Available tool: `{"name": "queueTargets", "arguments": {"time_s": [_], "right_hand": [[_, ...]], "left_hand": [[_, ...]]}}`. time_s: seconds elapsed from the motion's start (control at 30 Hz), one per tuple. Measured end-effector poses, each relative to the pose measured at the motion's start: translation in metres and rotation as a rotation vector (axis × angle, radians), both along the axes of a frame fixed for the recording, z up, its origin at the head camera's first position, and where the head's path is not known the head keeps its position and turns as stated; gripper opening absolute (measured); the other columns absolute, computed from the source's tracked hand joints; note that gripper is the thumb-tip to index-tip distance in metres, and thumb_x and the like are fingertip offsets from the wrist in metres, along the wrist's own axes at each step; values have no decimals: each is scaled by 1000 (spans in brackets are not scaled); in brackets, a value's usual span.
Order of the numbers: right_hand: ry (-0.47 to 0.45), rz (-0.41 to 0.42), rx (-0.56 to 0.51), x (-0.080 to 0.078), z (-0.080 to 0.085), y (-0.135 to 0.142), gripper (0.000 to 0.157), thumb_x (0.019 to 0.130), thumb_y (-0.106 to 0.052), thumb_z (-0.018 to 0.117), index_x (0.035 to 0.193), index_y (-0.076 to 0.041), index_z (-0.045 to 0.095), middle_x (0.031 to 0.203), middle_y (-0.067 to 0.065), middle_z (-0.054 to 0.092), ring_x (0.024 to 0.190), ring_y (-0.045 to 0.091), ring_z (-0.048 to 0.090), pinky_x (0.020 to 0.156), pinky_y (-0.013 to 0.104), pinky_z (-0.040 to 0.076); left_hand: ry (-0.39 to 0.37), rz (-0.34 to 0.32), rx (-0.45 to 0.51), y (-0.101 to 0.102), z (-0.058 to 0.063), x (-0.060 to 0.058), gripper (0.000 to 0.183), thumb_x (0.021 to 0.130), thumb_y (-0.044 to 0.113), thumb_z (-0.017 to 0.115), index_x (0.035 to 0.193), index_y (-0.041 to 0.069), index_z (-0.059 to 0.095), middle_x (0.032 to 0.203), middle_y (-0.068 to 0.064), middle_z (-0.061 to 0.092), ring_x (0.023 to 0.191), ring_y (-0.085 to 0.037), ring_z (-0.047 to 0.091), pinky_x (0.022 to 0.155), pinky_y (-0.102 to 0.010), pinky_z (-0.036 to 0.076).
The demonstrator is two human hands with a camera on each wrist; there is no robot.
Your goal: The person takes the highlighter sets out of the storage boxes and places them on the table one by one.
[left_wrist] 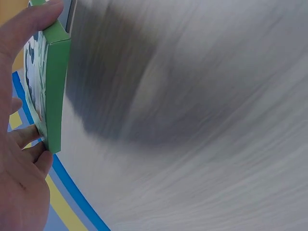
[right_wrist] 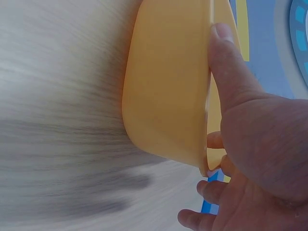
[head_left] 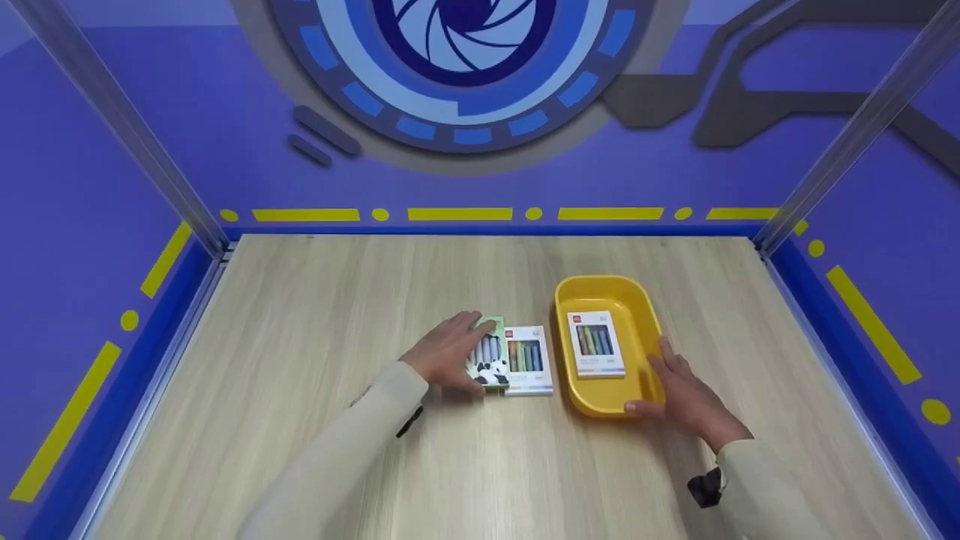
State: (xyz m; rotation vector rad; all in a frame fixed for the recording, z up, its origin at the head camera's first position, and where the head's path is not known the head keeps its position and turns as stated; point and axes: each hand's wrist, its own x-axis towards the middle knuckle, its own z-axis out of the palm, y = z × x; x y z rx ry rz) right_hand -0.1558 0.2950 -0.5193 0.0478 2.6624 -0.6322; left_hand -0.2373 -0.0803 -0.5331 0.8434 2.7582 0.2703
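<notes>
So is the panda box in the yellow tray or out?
Out: the panda box is in the left hand, left of the yellow tray, with a white box between.

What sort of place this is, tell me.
Probably a purpose-built booth for tabletop work: purple printed panels on three sides, metal posts at the back corners, and a wood-grain table between them.

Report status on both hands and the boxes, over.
Left hand grips green panda box. Right hand touches yellow tray. One white box inside tray. Possibly in the way: second white box, between panda box and tray.
</notes>
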Motion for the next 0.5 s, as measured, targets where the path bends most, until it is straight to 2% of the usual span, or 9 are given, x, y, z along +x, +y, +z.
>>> {"name": "queueTargets", "arguments": {"time_s": [0.5], "right_hand": [[0, -2, -24, 1, 3, -1, 116, 72, -63, 72, 154, -4, 15, 162, 15, -13, 145, 49, 2, 112, 68, 16]], "left_hand": [[5, -4, 11, -10, -7, 4, 111, 63, 57, 83, 153, 22, 27, 158, -9, 28, 147, -25, 26, 120, -42, 28]]}}
